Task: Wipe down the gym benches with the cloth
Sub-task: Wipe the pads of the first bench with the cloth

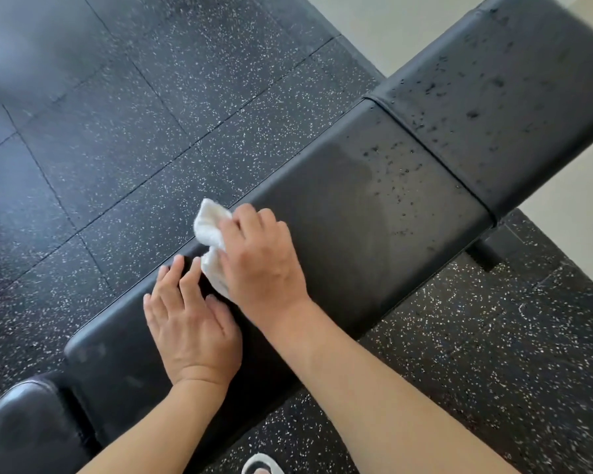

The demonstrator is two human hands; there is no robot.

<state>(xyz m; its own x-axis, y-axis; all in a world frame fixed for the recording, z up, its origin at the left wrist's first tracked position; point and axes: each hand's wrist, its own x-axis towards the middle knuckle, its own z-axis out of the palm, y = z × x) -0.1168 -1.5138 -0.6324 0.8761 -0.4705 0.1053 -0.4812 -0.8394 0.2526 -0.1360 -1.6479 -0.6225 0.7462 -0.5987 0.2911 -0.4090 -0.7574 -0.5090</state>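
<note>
A black padded gym bench [356, 213] runs diagonally from lower left to upper right. Spray droplets cover its far pad [514, 80] and the far end of the middle pad. My right hand [261, 258] grips a bunched white cloth [210, 230] against the middle pad near its left edge. My left hand [189, 323] lies flat on the pad just beside the cloth, fingers straight, holding nothing. The part of the pad near my hands looks dull and free of droplets.
Speckled black rubber floor tiles [134, 114] surround the bench. A bench leg [490, 254] sticks out on the right side. A pale floor [391, 25] starts beyond the mat at the upper right. A white shoe tip [262, 465] shows at the bottom edge.
</note>
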